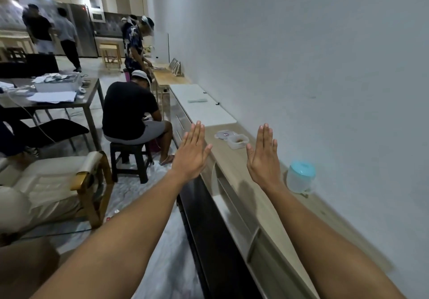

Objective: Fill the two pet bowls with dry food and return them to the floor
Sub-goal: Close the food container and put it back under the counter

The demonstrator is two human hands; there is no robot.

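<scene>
In the head view, the left hand (191, 157) and right hand (263, 157) are held flat, fingers straight, nothing gripped. Beyond them on the counter (234, 171), an unlidded container (238, 141) of brownish food could be tipped and spilled by a hasty reach; no pet bowls can be made out
</scene>
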